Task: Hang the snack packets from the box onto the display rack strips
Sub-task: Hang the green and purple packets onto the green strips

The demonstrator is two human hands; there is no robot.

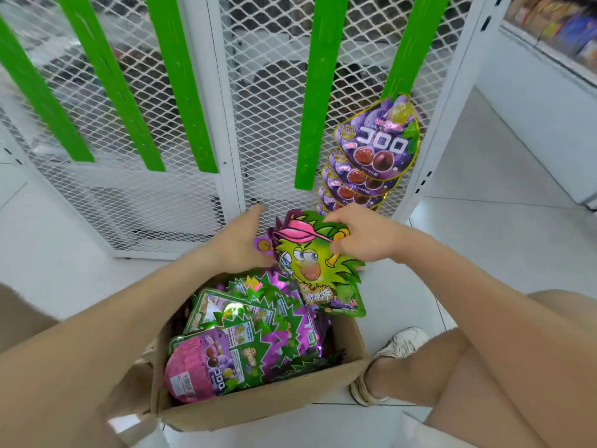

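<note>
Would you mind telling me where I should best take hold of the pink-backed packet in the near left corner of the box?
Probably pinch the pink-backed packet at its far rounded edge, coming down from above. It lies flat on top of the pile, and the box walls close off its near and left sides.

Head view, close down over box [258,410]

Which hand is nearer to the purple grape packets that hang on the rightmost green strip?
Right. The right hand pinches the green cartoon packet just below the hanging purple grape packets; the left hand is farther left, at that packet's other edge.
</note>
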